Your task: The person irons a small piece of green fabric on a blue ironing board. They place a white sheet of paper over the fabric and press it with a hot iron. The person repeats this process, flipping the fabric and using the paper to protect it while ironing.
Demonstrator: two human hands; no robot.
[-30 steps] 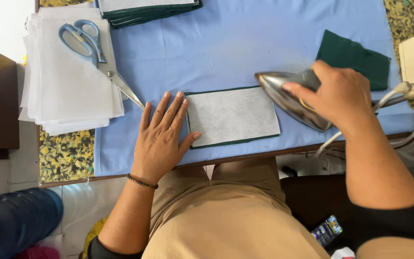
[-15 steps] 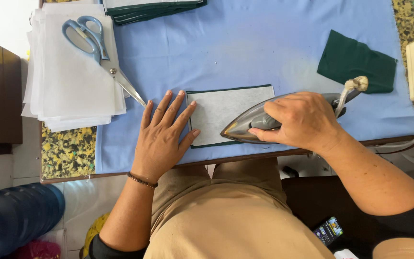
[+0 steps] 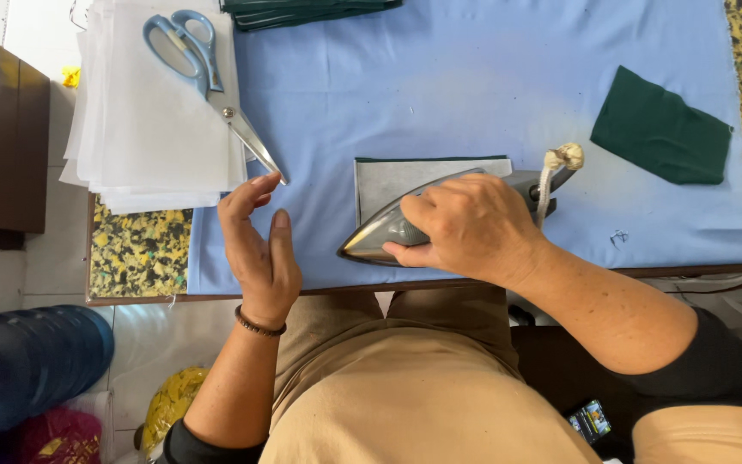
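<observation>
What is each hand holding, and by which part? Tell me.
The right hand holds the grey iron by its top handle, pressing it on the grey fabric piece. The left hand holds nothing; it is open, raised edge-on beside the scissors' tip.

The right hand is curled closed in a grip; the left hand is open, fingers raised.

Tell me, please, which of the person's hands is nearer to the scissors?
Left. The left hand has its fingers just beside the tip of the scissors; the right hand grips the iron, well off to the right.
</observation>
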